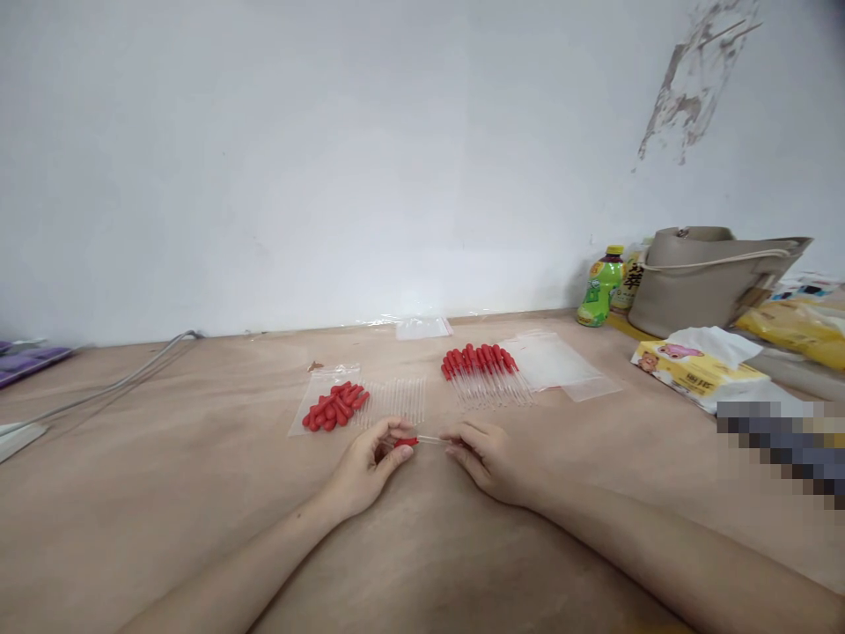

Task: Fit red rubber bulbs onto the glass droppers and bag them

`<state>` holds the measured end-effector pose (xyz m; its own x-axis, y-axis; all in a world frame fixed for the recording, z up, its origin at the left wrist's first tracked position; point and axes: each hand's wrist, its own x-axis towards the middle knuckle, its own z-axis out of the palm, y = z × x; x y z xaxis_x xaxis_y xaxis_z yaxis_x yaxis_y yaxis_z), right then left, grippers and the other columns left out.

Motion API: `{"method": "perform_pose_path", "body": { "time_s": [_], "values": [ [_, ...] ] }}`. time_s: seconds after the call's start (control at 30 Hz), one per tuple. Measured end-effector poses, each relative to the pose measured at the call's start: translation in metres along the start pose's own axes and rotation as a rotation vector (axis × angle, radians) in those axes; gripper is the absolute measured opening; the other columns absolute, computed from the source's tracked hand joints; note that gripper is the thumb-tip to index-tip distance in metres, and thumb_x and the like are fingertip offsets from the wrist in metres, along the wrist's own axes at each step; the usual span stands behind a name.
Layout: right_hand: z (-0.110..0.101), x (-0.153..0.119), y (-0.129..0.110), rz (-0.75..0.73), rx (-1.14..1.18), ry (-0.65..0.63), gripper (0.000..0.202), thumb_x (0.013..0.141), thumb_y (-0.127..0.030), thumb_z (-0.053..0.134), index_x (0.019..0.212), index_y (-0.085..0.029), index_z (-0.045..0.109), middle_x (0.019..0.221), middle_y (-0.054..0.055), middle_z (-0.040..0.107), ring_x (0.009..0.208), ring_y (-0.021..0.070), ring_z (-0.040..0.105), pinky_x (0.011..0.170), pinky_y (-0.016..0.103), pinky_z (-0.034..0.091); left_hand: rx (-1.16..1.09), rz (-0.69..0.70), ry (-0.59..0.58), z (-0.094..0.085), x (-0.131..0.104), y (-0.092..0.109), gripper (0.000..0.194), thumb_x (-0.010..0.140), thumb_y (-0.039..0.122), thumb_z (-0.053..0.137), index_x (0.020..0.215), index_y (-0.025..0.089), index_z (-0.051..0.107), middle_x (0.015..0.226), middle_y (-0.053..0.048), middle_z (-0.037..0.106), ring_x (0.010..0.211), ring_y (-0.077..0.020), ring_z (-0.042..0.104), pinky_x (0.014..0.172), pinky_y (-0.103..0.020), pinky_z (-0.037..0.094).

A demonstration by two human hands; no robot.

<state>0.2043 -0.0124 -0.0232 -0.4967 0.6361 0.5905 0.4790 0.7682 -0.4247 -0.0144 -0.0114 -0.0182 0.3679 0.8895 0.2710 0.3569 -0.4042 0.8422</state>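
My left hand (379, 453) is closed on a red rubber dropper bulb (406, 441) low over the table. My right hand (479, 453) pinches a clear glass dropper tube (432, 439), whose left end meets the bulb's mouth. How far the tube sits inside the bulb I cannot tell. Just beyond my left hand, loose red bulbs (334, 408) lie heaped on a clear plastic bag (300, 418). Bare glass tubes (402, 398) lie in a row beside them. Past my right hand rests a row of droppers (485, 374) with red bulbs fitted on their tubes.
Clear zip bags (554, 361) lie right of the droppers, and a smaller bag (423, 328) lies near the wall. At right stand a green drink bottle (599, 291), a grey-beige bag (700, 282) and a tissue pack (700, 370). A grey cable (132, 379) crosses the left side.
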Motion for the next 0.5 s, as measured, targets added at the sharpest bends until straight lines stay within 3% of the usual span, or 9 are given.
{"method": "perform_pose_path", "body": {
  "time_s": [0.2, 0.37, 0.5],
  "values": [
    [0.002, 0.002, 0.002, -0.086, -0.048, -0.002, 0.016, 0.083, -0.02, 0.045, 0.094, -0.019, 0.057, 0.08, 0.003, 0.06, 0.076, 0.0141, 0.053, 0.071, 0.029, 0.039, 0.042, 0.004, 0.003, 0.001, 0.0, -0.001, 0.024, 0.08, 0.03, 0.052, 0.101, 0.018, 0.055, 0.088, -0.005, 0.064, 0.079, -0.0167, 0.058, 0.069, -0.028, 0.046],
    [0.0, 0.003, 0.005, -0.098, -0.059, -0.056, 0.019, 0.083, -0.02, 0.046, 0.096, -0.021, 0.059, 0.079, 0.002, 0.061, 0.072, 0.0133, 0.053, 0.071, 0.03, 0.035, 0.17, 0.024, -0.038, 0.001, -0.001, 0.003, 0.019, 0.082, 0.033, 0.05, 0.084, 0.018, 0.062, 0.069, 0.001, 0.061, 0.063, -0.0129, 0.054, 0.057, -0.022, 0.042],
    [-0.005, 0.006, 0.007, -0.096, -0.049, -0.093, 0.018, 0.083, -0.02, 0.048, 0.094, -0.024, 0.062, 0.079, 0.001, 0.062, 0.07, 0.0116, 0.053, 0.071, 0.029, 0.033, 0.227, 0.033, -0.087, 0.0, -0.003, 0.009, 0.02, 0.082, 0.031, 0.049, 0.083, 0.018, 0.064, 0.064, 0.002, 0.059, 0.058, -0.0114, 0.052, 0.053, -0.02, 0.039]
  ]
}}
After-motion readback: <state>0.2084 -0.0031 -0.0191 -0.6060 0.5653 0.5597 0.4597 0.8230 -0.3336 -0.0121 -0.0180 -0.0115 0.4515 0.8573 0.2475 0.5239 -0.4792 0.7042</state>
